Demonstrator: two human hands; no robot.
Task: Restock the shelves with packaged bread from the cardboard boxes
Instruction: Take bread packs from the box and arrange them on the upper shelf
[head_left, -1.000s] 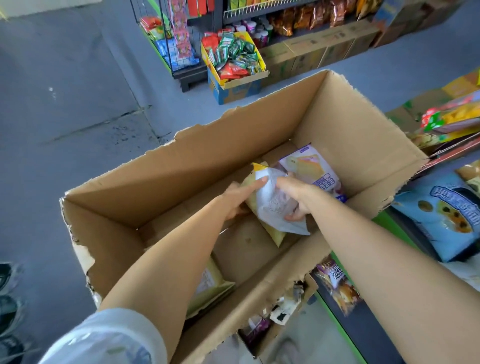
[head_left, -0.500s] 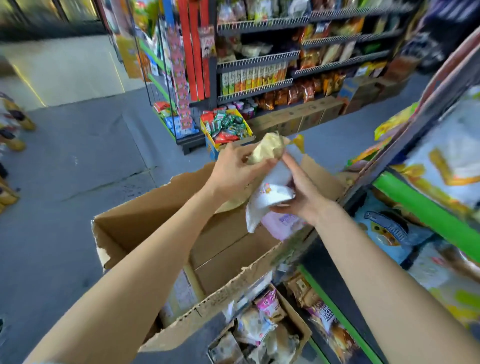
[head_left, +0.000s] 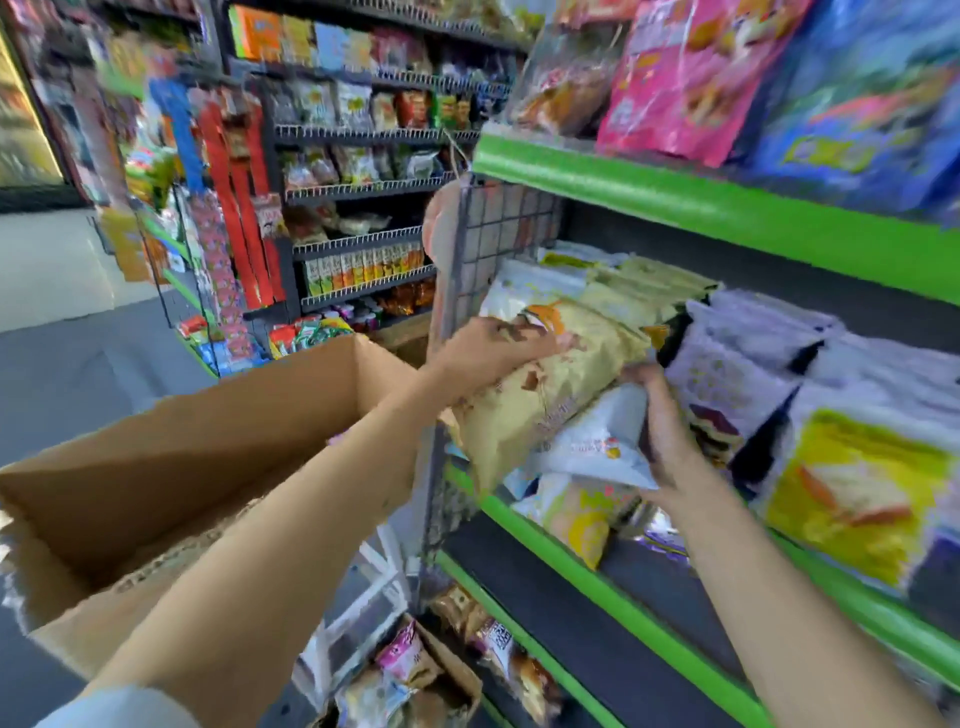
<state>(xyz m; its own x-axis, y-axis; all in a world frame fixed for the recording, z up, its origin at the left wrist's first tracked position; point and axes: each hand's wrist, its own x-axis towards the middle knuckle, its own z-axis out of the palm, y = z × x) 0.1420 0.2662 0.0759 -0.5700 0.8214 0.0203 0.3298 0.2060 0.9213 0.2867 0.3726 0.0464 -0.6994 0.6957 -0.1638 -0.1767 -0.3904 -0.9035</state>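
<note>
Both hands have come up out of the open brown cardboard box (head_left: 197, 467), where a second ago they were gathering packets from its floor, and now reach the middle shelf with the green front edge (head_left: 524, 512); the load has gone from picking to placing, so this trip's bread is about to be set down, though nothing is released yet.

The box sits below and left of the left forearm, its inside hidden from here. The left hand (head_left: 488, 348) lies on top of the pale yellow crinkled plastic bread packet (head_left: 545, 395), fingers curled over its upper end and gripping it; the packet tilts, its lower end hanging past the shelf's edge, its upper end among stock already on the shelf. Just under it and to the right, the white plastic bread packet with small print (head_left: 592, 441) is clamped in the right hand (head_left: 665, 431), fingers wrapped round its far end. The two packets touch.

Beyond the right hand stand lavender-and-white packets (head_left: 727, 374), just beside its knuckles. The picture is blurred, so labels cannot be read. The wrappers look soft and slippery, likely to slide if placed leaning
</note>
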